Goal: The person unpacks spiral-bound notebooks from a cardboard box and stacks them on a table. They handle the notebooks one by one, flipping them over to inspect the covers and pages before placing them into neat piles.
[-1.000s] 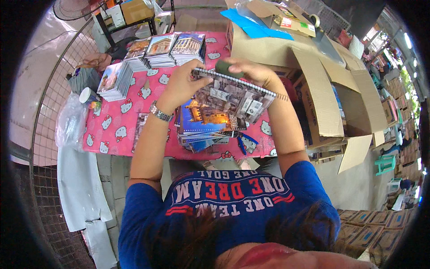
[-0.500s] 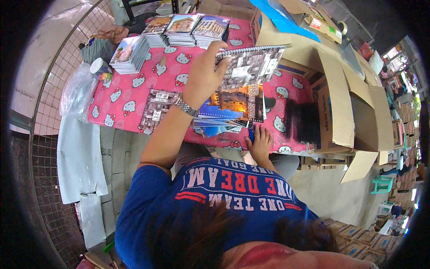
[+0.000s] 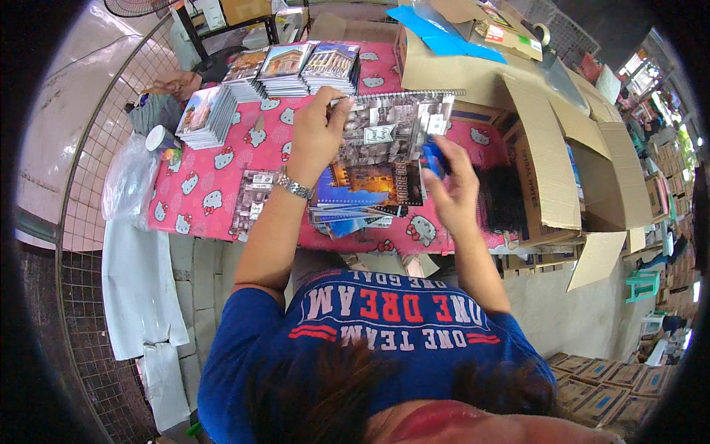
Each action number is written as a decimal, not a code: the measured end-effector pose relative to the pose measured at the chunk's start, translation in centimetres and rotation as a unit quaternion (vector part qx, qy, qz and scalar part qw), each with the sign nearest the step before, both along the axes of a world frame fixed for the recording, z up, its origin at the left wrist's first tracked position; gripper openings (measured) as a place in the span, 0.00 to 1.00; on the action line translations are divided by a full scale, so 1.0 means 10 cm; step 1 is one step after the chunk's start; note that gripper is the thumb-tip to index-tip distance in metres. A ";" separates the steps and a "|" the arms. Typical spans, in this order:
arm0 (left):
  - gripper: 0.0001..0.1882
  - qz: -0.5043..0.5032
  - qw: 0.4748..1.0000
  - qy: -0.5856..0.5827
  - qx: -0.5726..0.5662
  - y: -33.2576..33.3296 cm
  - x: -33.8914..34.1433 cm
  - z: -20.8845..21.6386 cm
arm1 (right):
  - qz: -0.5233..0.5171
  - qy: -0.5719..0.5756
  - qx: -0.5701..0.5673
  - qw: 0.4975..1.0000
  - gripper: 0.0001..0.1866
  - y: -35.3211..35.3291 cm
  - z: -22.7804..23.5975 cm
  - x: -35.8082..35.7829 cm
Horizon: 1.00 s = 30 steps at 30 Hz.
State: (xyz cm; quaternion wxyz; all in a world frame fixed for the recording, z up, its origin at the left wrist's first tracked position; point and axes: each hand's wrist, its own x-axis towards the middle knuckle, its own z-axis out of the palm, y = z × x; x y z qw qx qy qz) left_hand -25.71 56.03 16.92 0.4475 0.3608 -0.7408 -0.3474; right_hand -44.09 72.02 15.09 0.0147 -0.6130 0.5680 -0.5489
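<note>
A spiral notebook [image 3: 384, 122] with a grey patterned cover is held up over the table, its wire coil along the far edge. My left hand [image 3: 319, 127] pinches its left end near the coil. At the notebook's right end is my right hand [image 3: 457, 181], closed round a small blue object [image 3: 435, 157] whose kind is too blurred to make out. Underneath lies an uneven pile of loose colour-printed covers [image 3: 362, 186], partly hidden by the notebook. Another grey patterned cover [image 3: 254, 194] lies beside my left forearm.
Several neat stacks of notebooks [image 3: 331, 63] line the back left of the table with its pink cartoon cloth [image 3: 185, 185]. A lidded cup [image 3: 159, 138] and clear plastic bag [image 3: 127, 174] sit at the left edge. Open cardboard boxes [image 3: 543, 159] crowd the right side.
My right hand has risen from the table's near edge to the notebook's right end, bringing the blue object. The notebook has shifted left and now lies flatter to view.
</note>
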 end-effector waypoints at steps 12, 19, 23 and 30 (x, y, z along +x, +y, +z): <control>0.09 -0.054 0.988 0.132 0.059 -0.03 0.03 -0.06 | 0.001 0.142 -0.004 0.990 0.27 -0.47 0.31 0.52; 0.10 -0.025 0.987 0.147 0.053 0.07 -0.01 -0.09 | 0.001 0.125 -0.010 0.992 0.26 -0.38 0.29 0.55; 0.12 -0.002 0.988 0.148 -0.045 0.04 0.02 -0.22 | 0.067 0.063 0.020 0.996 0.22 -0.38 0.26 0.53; 0.09 0.152 0.928 0.040 -0.337 0.15 0.36 0.20 | 0.321 -0.299 0.113 0.891 0.22 -0.29 0.34 0.60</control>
